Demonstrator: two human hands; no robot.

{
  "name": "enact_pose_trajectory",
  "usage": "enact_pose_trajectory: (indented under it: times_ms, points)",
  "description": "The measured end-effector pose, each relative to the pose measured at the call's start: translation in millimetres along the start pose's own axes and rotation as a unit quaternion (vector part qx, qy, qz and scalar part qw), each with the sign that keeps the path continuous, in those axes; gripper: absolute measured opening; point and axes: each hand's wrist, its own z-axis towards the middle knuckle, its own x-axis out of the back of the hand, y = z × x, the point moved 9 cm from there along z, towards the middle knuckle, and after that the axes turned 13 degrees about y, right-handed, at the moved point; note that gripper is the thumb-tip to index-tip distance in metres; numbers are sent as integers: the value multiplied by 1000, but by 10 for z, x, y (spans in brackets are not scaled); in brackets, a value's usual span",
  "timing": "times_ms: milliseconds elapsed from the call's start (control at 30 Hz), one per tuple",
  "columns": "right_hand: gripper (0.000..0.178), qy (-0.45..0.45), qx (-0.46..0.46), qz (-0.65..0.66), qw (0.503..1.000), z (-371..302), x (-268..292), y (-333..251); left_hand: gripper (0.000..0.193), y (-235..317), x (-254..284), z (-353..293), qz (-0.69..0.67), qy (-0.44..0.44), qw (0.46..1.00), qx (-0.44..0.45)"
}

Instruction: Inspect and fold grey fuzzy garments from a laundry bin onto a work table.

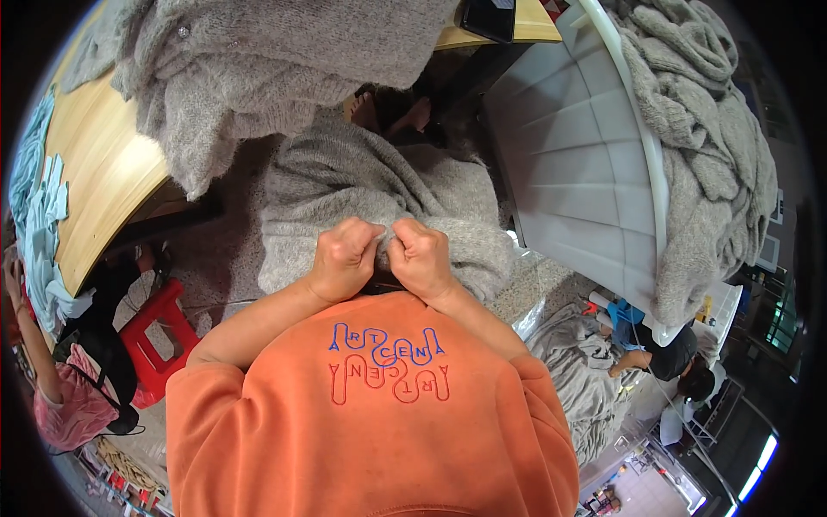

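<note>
A grey fuzzy knit garment [388,177] lies across my lap in loose folds. My left hand [343,257] and my right hand [419,257] are closed close together at its near edge, thumbs facing each other across a small gap. Both seem to pinch the knit between thumb and fingers, though my knuckles hide most of the grip. A light bit of material shows at the fingertips, too small to name.
Ahead, a grey knit pile [284,52] overhangs a wooden table [108,159] with a phone [488,17]. At right stands a large pale bin [577,164] heaped with grey knits [698,121]. A red stool [162,336] and other people are at left and right.
</note>
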Motion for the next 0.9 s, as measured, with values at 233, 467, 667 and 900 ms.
enact_pose_trajectory:
  times_ms: [233,467,667,900]
  points:
    - [6,-7,38,-58,998,12,-103,88,9,59,-16,-19,-10,3,999,-51]
    - [19,-25,13,-61,998,-62,258,301,36,-133,-15,-110,95,-155,982,-51]
    - [31,-119,7,-377,919,-604,414,1299,65,-994,118,-306,381,-244,891,34]
    - [26,46,-298,205,931,-410,286,1208,29,-921,-383,-20,-183,-126,915,338]
